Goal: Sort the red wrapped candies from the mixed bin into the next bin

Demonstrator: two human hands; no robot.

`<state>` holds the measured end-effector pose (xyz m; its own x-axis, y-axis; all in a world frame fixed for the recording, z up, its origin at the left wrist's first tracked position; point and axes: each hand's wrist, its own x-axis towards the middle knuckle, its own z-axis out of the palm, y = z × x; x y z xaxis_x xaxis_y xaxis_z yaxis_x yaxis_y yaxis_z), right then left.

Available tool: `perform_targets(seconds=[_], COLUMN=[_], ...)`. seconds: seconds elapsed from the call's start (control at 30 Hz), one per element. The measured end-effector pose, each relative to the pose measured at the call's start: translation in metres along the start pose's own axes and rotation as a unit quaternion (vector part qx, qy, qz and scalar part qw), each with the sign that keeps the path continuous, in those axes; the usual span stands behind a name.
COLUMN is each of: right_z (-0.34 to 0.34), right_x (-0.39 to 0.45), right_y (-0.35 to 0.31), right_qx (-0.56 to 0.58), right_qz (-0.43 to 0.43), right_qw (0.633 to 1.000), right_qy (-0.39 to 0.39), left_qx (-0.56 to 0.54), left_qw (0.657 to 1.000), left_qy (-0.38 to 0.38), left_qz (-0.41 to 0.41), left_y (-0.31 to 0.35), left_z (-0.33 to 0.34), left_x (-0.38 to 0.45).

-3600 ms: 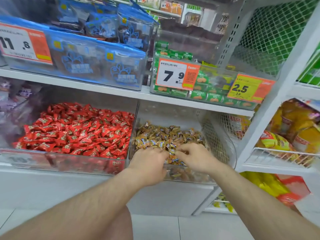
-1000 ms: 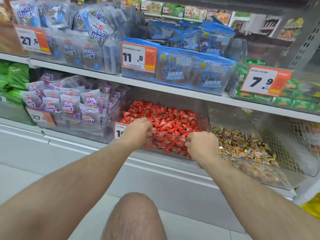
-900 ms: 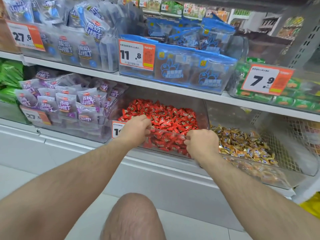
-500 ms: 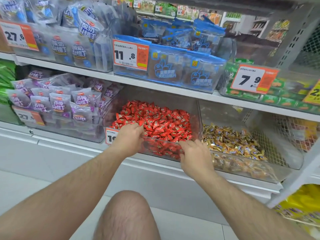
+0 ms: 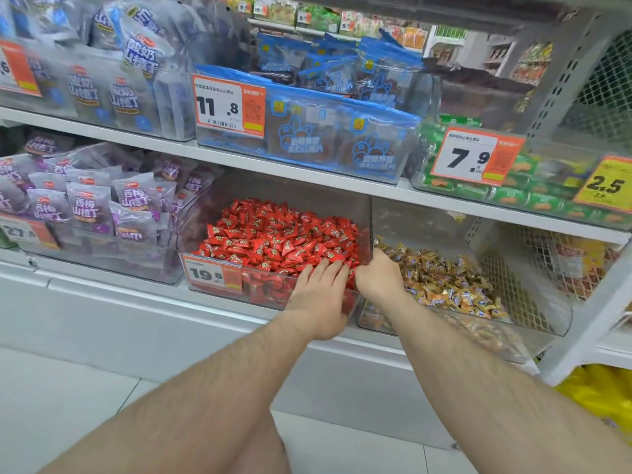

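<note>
Resting flat with fingers spread, the left hand point(image 5: 321, 295) lies on the red wrapped candies point(image 5: 280, 234) at their clear bin point(image 5: 219, 289)'s front right corner. Just right of it, the right hand point(image 5: 379, 278) reaches over the divider into the gold-candy bin point(image 5: 533, 323); its fingers are hidden, so I cannot tell its grip.

Tag on the clear bin of red candies point(image 5: 209, 275): "19.8", black on white with an orange part.
Tag on the blue-bag bin point(image 5: 228, 106): "11.8", a barcode below; the small Chinese line is too small to read.
Tag on the green-pack bin point(image 5: 477, 155): "7.9".
Yellow tag at far right point(image 5: 607, 186): "2.5".
Tag under the purple bags point(image 5: 25, 232): blurred, it seems "27".
Purple bags point(image 5: 85, 208): "西梅山楂丁".
Grey bags on the upper shelf point(image 5: 124, 97): "酸奶山楂丁".
</note>
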<state>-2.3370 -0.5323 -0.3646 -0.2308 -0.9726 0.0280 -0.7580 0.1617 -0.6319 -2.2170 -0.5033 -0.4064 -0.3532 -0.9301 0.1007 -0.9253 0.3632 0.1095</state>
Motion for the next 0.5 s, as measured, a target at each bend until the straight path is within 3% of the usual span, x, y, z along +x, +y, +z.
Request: perform_targets(seconds=[0.13,0.23,0.33,0.5], right_z=[-0.014,-0.032,-0.030,-0.036], right_x=[0.000,-0.017,-0.042,-0.039], right_y=[0.006,0.032,0.064,0.060], right_qx=[-0.016,-0.156,-0.302,-0.295], right_qz=[-0.039,-0.062,-0.087,-0.071], right_qw=[0.997,0.984,0.949,0.944], right_qy=[-0.068,-0.056,-0.035,-0.132], left_qx=[-0.002,0.012,0.053,0.057], left_qw=[1.000,0.999,0.998,0.994], left_qy=[-0.009,-0.004,-0.023,-0.077], left_qz=[-0.016,-0.037,-0.029,-0.045], left_y=[0.002,0.011,0.021,0.027], left_z=[-0.004,-0.002,0.007,-0.005], left_x=[0.000,-0.005,-0.012,-0.013])
